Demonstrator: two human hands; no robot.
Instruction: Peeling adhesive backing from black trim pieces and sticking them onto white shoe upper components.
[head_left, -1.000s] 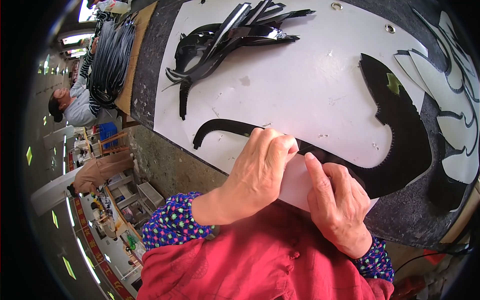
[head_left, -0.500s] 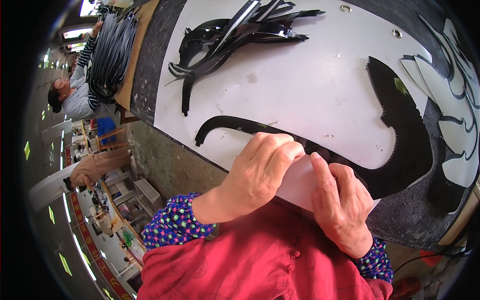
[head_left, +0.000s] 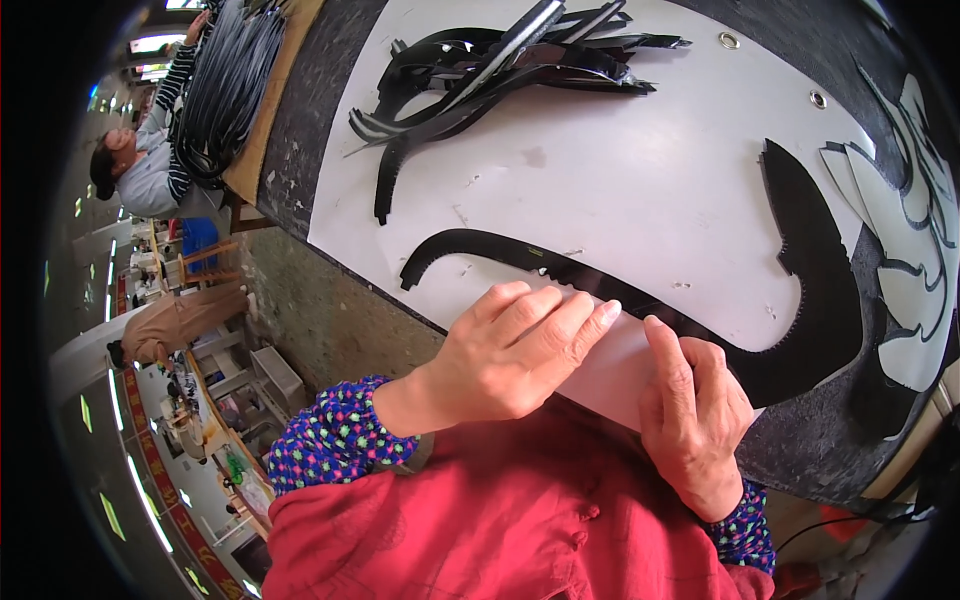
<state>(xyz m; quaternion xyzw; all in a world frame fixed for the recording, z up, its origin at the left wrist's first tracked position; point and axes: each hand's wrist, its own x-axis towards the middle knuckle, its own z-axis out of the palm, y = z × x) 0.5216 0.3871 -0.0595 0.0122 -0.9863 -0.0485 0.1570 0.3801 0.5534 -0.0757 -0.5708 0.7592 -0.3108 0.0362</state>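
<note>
A long black curved piece of leather-like sheet (head_left: 825, 320) lies along the near side of the white board. It is narrow at the left, broad at the right, with fine notches along its inner edge. My left hand (head_left: 520, 350) rests by the near edge of its narrow part, fingers bent but loosely fanned, index fingertip at the edge; its thumb is hidden. Close beside it, my right hand (head_left: 695, 420) has its index fingertip at that same edge. The other right fingers curl against the piece, and the thumb is out of sight.
A heap of black strips (head_left: 490, 85) lies at the far side of the white board (head_left: 620, 170). Pale, dark-edged cut pieces (head_left: 910, 270) are stacked at the right. Beyond the table's left edge, a person (head_left: 150, 165) stands by a bundle of dark strips (head_left: 222, 100).
My left fingers have loosened from a tight pinch and fanned out along the edge. The view has shifted slightly; the right hand keeps nearly the same pose on the black piece.
</note>
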